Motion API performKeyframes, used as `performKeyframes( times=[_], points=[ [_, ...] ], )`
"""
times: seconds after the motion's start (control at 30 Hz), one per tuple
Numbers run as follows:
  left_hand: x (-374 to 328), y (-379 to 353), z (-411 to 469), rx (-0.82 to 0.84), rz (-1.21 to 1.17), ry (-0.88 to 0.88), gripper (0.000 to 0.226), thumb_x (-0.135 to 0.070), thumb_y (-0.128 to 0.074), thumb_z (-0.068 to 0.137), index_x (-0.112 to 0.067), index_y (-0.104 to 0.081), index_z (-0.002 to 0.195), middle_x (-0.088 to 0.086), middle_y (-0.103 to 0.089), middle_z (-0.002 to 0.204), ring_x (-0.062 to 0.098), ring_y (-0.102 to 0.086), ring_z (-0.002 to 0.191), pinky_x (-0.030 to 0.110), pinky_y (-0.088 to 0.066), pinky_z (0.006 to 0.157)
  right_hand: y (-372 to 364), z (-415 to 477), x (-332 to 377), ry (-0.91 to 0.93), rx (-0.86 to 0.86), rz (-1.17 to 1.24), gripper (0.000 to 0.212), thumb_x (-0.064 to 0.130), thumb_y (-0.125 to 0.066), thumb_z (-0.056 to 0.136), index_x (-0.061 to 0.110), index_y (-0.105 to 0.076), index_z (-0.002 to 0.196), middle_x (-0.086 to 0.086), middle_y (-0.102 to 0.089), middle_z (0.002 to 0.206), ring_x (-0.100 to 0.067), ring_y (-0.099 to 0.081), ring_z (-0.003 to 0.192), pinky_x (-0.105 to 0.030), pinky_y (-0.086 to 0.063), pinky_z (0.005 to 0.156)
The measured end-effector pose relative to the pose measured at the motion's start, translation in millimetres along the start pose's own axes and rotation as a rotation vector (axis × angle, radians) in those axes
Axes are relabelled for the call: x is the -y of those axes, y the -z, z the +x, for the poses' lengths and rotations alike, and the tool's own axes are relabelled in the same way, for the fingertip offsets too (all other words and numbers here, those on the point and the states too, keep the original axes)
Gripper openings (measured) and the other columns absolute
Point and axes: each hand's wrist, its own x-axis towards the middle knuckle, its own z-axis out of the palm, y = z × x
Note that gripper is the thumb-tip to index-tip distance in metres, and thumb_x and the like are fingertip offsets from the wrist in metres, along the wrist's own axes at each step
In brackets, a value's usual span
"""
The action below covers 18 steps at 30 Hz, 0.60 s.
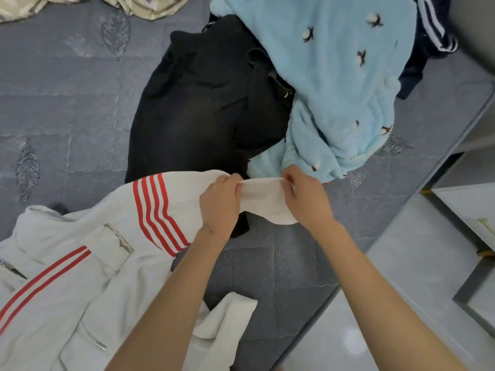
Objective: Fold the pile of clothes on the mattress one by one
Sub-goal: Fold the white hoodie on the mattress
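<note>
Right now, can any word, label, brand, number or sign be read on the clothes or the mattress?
None can be read. The white jacket bears only red stripes, the blue fleece only small dark motifs, the mattress only leaf patterns; the black garment shows no print.

A white jacket (88,263) with triple red stripes lies spread and rumpled on the near left of the grey quilted mattress (67,116). One sleeve is raised toward the middle, and its plain white cuff (265,199) is stretched between the left hand (219,202) and the right hand (305,199), both pinching its edge. Behind the cuff sits the pile: a black garment (203,108) in a crumpled heap and, just to its right and overlapping it, a fluffy light-blue garment (334,76) dotted with small dark-and-white motifs. A navy piece with white stripes (434,28) pokes out from under the blue one at the far right.
</note>
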Motion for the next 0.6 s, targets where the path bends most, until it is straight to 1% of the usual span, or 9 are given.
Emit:
performKeyframes(
  times=[0.13,0.2,0.23,0.3,0.33,0.4,0.47,0.53,0.6],
  points=[
    [-3.9,17.5,3.9,-0.114,-0.211,0.1,0.024,-0.023,-0.047,0.1,-0.013,-0.065,0.112,0.008,-0.069,0.105,0.022,-0.063,0.092,0.024,-0.041,0.078,3.0,-5.6,-6.8,-0.058,0.079,0.155,0.014,0.025,-0.059,0.094,0.012,-0.062,0.091,-0.002,-0.062,0.075,-0.017,-0.057,0.072,-0.031,-0.044,0.07],
    [-4.2,23.1,6.9,-0.139,-0.291,0.121,0.024,-0.025,-0.046,0.1,-0.013,-0.065,0.111,0.007,-0.069,0.105,0.02,-0.062,0.091,0.024,-0.045,0.08,0.8,-7.1,-5.9,-0.046,0.139,0.17,0.02,0.028,-0.062,0.092,0.011,-0.065,0.083,-0.004,-0.059,0.072,-0.018,-0.053,0.071,-0.033,-0.043,0.071],
    [-3.6,25.6,8.3,-0.153,-0.321,0.128,0.024,-0.025,-0.046,0.1,-0.014,-0.065,0.11,0.006,-0.068,0.104,0.017,-0.061,0.089,0.02,-0.044,0.078,-2.7,-8.1,-5.8,-0.02,0.159,0.145,0.022,0.026,-0.063,0.091,0.008,-0.064,0.079,-0.006,-0.056,0.072,-0.021,-0.05,0.073,-0.036,-0.041,0.072],
    [-1.5,30.1,10.4,-0.162,-0.363,0.149,0.021,-0.024,-0.047,0.1,-0.015,-0.064,0.108,0.003,-0.067,0.102,0.011,-0.058,0.086,0.011,-0.04,0.074,-8.1,-8.6,-4.7,-0.009,0.163,0.137,0.019,0.021,-0.063,0.091,0.006,-0.064,0.082,-0.004,-0.051,0.081,-0.021,-0.045,0.083,-0.034,-0.039,0.076],
    [-0.2,31.7,10.7,-0.158,-0.371,0.156,0.02,-0.023,-0.047,0.1,-0.015,-0.064,0.108,0.002,-0.067,0.102,0.009,-0.056,0.087,0.008,-0.038,0.073,-9.1,-7.7,-3.8,-0.031,0.144,0.16,0.015,0.02,-0.06,0.093,0.007,-0.063,0.085,-0.001,-0.05,0.083,-0.019,-0.046,0.084,-0.032,-0.039,0.076],
    [3.5,33.3,10.6,-0.157,-0.38,0.167,0.02,-0.022,-0.048,0.1,-0.014,-0.064,0.108,0.003,-0.067,0.104,0.009,-0.055,0.089,0.006,-0.036,0.075,-6.3,-3.1,1.2,-0.117,0.081,0.197,0.017,0.019,-0.051,0.097,0.011,-0.052,0.082,0.004,-0.046,0.075,-0.012,-0.045,0.07,-0.03,-0.037,0.066],
    [6.5,34.1,9.8,-0.162,-0.408,0.188,0.02,-0.022,-0.049,0.099,-0.014,-0.064,0.109,0.004,-0.067,0.107,0.01,-0.056,0.092,0.006,-0.036,0.078,1.6,3.5,10.8,-0.184,-0.004,0.195,0.021,0.022,-0.044,0.101,0.012,-0.045,0.082,0.002,-0.046,0.068,-0.011,-0.041,0.059,-0.03,-0.033,0.058],
    [8.1,35.5,10.6,-0.178,-0.45,0.207,0.017,-0.022,-0.049,0.099,-0.015,-0.063,0.106,0.003,-0.066,0.105,0.015,-0.06,0.094,0.005,-0.037,0.078,12.9,10.3,21.6,-0.197,-0.103,0.19,0.023,0.031,-0.044,0.101,0.014,-0.046,0.086,0.002,-0.046,0.064,-0.011,-0.041,0.057,-0.027,-0.032,0.052],
    [8.0,41.3,10.9,-0.201,-0.513,0.228,0.016,-0.023,-0.047,0.1,-0.016,-0.061,0.105,-0.003,-0.063,0.102,0.016,-0.061,0.096,0.0,-0.037,0.076,22.1,16.6,31.1,-0.201,-0.161,0.206,0.026,0.038,-0.048,0.099,0.015,-0.048,0.086,0.007,-0.042,0.059,-0.006,-0.038,0.054,-0.022,-0.031,0.051]
  ],
)
